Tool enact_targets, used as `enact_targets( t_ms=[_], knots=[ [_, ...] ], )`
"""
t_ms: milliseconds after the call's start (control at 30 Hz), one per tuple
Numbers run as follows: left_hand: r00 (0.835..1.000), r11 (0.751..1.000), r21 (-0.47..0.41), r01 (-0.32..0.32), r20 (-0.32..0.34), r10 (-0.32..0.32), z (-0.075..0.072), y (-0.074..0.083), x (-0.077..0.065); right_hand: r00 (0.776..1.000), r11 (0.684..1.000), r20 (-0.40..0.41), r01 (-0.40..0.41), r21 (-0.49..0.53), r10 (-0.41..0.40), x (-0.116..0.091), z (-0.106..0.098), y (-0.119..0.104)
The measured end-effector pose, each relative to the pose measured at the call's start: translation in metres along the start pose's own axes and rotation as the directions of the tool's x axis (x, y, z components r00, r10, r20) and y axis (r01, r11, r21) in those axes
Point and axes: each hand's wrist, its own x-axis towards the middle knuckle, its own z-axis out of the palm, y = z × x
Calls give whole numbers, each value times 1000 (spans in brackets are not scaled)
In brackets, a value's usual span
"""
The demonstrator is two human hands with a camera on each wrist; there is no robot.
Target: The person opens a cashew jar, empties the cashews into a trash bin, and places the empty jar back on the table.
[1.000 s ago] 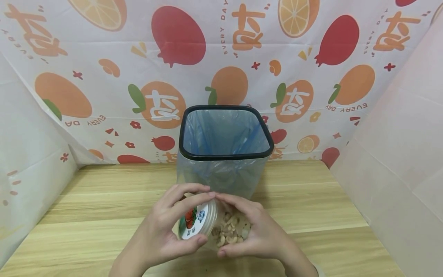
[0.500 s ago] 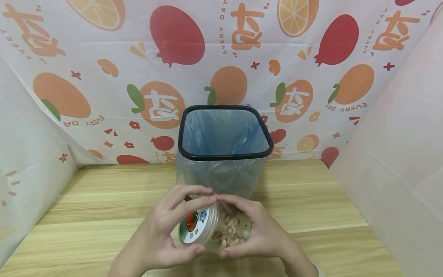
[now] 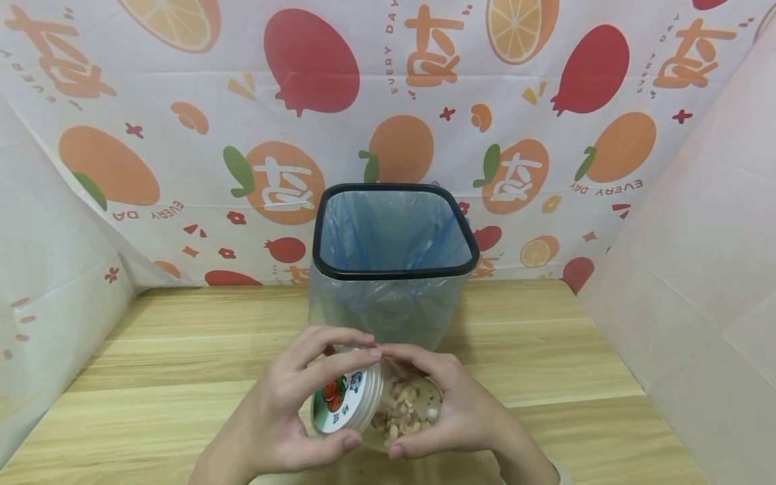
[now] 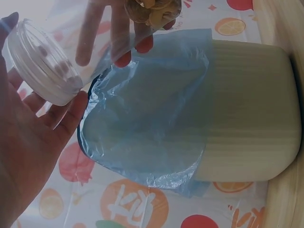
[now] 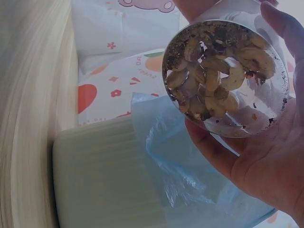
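A clear plastic jar [image 3: 403, 404] with cashew nuts [image 5: 213, 80] and dark crumbs inside lies tilted between my two hands. My left hand [image 3: 291, 404] grips its round lid [image 3: 345, 397], fingers over the top edge and thumb below. A white and green label with a red picture covers the lid's face. Around the jar's body my right hand [image 3: 457, 404] is curled, thumb at the near side and fingers across the top. Through the jar's base, the right wrist view shows the nuts heaped to one side. The left wrist view has the clear lid [image 4: 45, 64] within the left fingers.
Behind the hands stands a pale trash can [image 3: 382, 310] with a black rim [image 3: 394, 275] and a blue plastic bag lining it. The wooden table [image 3: 200, 350] spreads to both sides. A fruit-printed cloth [image 3: 388, 87] hangs at the back, with pale cloth at the sides.
The jar and lid have sunk slightly, and the lid's label faces a little more toward the camera. The nuts inside have shifted. Both hands keep their hold.
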Motion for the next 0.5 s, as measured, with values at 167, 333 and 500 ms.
enact_targets(
  t_ms=[167, 333, 500],
  knots=[
    [998, 998, 11, 69, 8, -69, 1, -1, -6, 1000, 1000, -18, -7, 2, 7, 1, 2, -2],
    [990, 989, 39, 140, 8, -140, 2, -1, -11, 999, 999, -48, -14, -32, 12, 2, 3, -3],
    [983, 981, 62, 185, -5, -185, 2, 0, -12, 998, 998, -64, -3, -58, -1, 3, 4, -2]
  ],
)
